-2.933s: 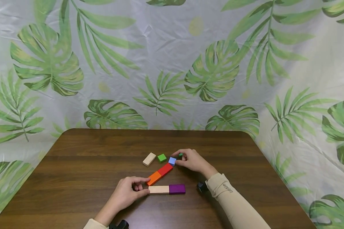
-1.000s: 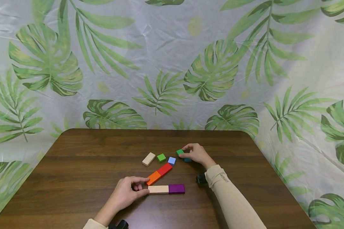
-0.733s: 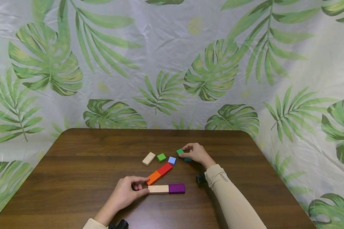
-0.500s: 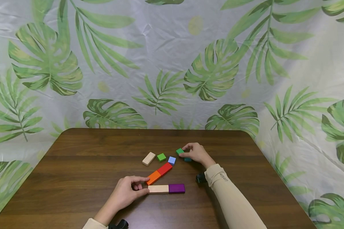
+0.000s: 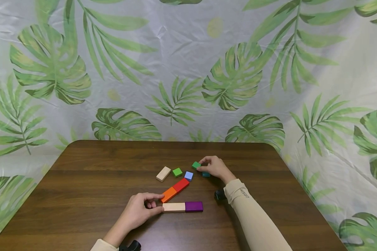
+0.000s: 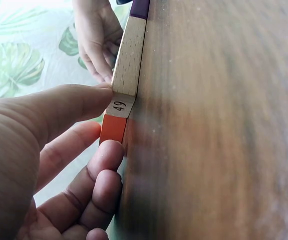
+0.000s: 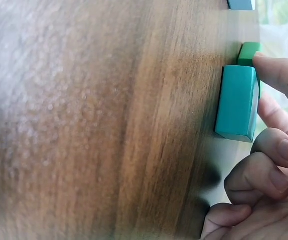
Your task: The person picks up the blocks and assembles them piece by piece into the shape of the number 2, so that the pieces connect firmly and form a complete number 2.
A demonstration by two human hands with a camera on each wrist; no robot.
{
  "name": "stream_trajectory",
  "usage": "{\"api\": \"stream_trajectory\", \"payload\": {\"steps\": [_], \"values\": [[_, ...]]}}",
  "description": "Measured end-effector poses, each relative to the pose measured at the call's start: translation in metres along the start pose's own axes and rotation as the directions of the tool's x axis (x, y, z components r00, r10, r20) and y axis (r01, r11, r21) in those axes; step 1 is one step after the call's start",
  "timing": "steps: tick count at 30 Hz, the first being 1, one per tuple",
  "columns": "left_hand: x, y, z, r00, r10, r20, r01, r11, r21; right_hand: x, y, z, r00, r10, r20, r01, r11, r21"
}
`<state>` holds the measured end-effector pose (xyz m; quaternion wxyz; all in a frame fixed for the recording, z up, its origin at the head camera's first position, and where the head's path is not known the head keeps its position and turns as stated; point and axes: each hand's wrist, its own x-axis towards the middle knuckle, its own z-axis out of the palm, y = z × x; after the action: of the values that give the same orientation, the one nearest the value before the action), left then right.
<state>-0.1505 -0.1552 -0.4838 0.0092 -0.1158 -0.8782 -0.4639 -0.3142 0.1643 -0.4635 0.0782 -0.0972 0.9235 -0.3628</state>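
Observation:
My left hand (image 5: 138, 212) touches an orange block (image 5: 169, 194) with the index finger and the end of a plain wooden block (image 5: 174, 207) with the thumb. That end bears the number 49 in the left wrist view. A red block (image 5: 181, 185) continues the slanting orange row, and a purple block (image 5: 193, 206) adjoins the plain one. Farther back, my right hand (image 5: 216, 169) pinches a green block (image 5: 196, 165) between thumb and index finger. Beside it, partly covered by that hand, stands a teal block (image 7: 236, 100). A light blue block (image 5: 189, 176) lies by the red block's far end.
Left of the light blue block lie a bright green block (image 5: 177, 172) and another plain wooden block (image 5: 163, 173). All rest on a dark brown wooden table (image 5: 91, 181). Behind it hangs a leaf-patterned cloth (image 5: 182, 62).
The right hand has moved back and right from beside the light blue block, uncovering the teal block. Lately it has nudged the green block slightly left and farther back. The left hand stays put.

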Motion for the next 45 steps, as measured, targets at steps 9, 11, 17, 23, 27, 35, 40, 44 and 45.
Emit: {"api": "stream_trajectory", "payload": {"steps": [9, 11, 17, 23, 27, 35, 40, 44, 45], "values": [[0.0, 0.0, 0.0, 1.0, -0.004, 0.004, 0.004, 1.0, -0.005, 0.001, -0.003, 0.0, 0.999, -0.035, 0.017, 0.036, 0.999, -0.009], [0.0, 0.0, 0.0, 1.0, -0.006, 0.005, 0.006, 1.0, -0.006, 0.001, -0.004, 0.0, 0.999, -0.034, 0.014, 0.034, 0.999, -0.013], [0.0, 0.0, 0.0, 1.0, -0.007, 0.003, 0.007, 1.0, -0.005, 0.002, -0.006, 0.001, 0.999, -0.027, 0.017, 0.027, 0.999, -0.018], [0.0, 0.001, 0.0, 1.0, -0.003, -0.001, 0.003, 1.0, 0.001, 0.003, -0.008, 0.002, 0.998, -0.039, 0.042, 0.04, 0.999, -0.015], [0.0, 0.001, -0.001, 1.0, -0.004, -0.003, 0.004, 1.0, 0.0, 0.002, -0.009, 0.002, 0.995, -0.062, 0.073, 0.063, 0.998, -0.014], [0.0, 0.001, 0.0, 1.0, -0.006, -0.003, 0.006, 1.0, 0.001, 0.0, -0.012, 0.003, 0.991, -0.061, 0.122, 0.061, 0.998, 0.01], [0.0, 0.0, 0.0, 1.0, -0.003, -0.004, 0.003, 1.0, 0.002, 0.001, -0.012, 0.004, 0.989, -0.065, 0.131, 0.065, 0.998, 0.003], [0.0, 0.0, 0.0, 1.0, -0.008, 0.001, 0.008, 1.0, -0.002, 0.002, -0.012, 0.006, 0.988, -0.069, 0.141, 0.07, 0.998, -0.005], [0.0, 0.0, 0.0, 1.0, -0.011, 0.002, 0.011, 1.0, -0.003, 0.003, -0.012, 0.006, 0.987, -0.066, 0.144, 0.068, 0.998, -0.002]]}}
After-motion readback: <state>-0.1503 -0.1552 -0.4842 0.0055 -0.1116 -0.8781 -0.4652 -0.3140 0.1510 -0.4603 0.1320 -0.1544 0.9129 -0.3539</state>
